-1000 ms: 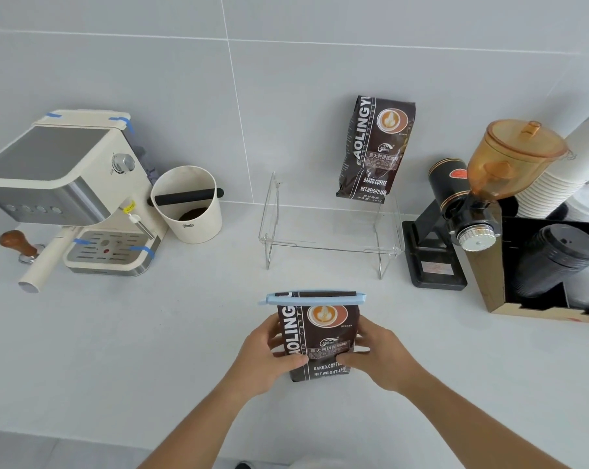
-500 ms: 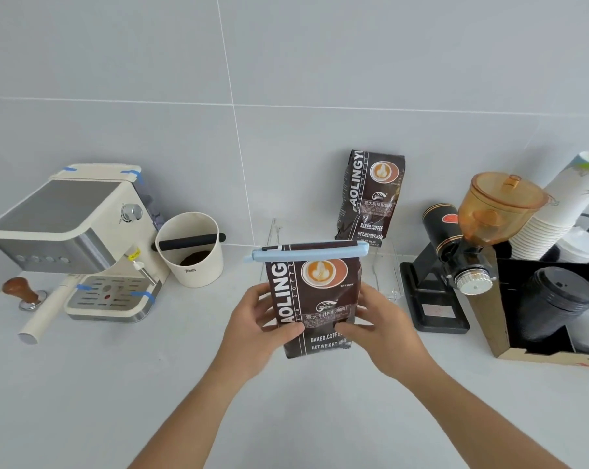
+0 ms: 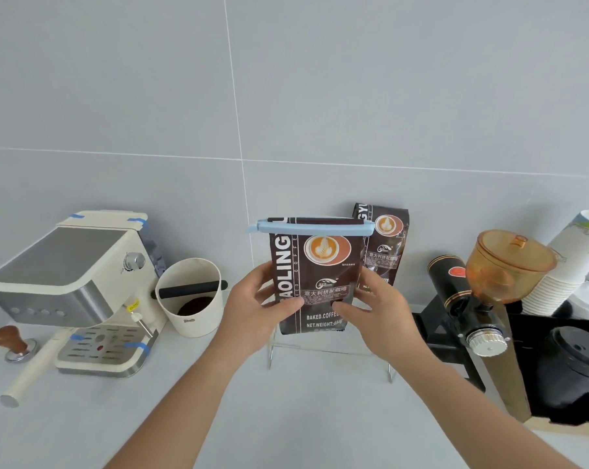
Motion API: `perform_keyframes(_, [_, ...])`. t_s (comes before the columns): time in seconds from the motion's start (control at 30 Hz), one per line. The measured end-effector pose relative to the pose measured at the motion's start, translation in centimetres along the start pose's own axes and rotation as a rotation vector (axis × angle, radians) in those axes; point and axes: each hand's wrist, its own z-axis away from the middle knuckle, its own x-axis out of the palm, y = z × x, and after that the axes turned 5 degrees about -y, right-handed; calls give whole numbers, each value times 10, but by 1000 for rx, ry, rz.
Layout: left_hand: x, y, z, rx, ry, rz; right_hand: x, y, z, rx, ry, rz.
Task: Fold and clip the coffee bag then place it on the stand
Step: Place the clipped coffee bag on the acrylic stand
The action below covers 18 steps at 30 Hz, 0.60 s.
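While the left hand and right hand grasp the clipped coffee bag mid-frame, it hides most of the clear stand. A second bag stands just behind, to the right.

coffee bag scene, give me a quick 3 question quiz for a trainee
1. True or false: the blue clip is already on the folded top of the held coffee bag.
2. Which hands hold that bag? A) left hand only B) right hand only C) both
3. Fill in: a second coffee bag stands behind the held one, against the ____.

Key: 1 true; 2 C; 3 wall
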Motion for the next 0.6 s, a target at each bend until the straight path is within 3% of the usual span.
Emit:
perform_keyframes(0.13, [-3, -1, -27, -12, 56, -29, 6, 0, -27, 6, 28, 26])
perform_keyframes(0.6, [-5, -44, -113, -118, 33, -104, 17, 39, -106, 151, 62, 84])
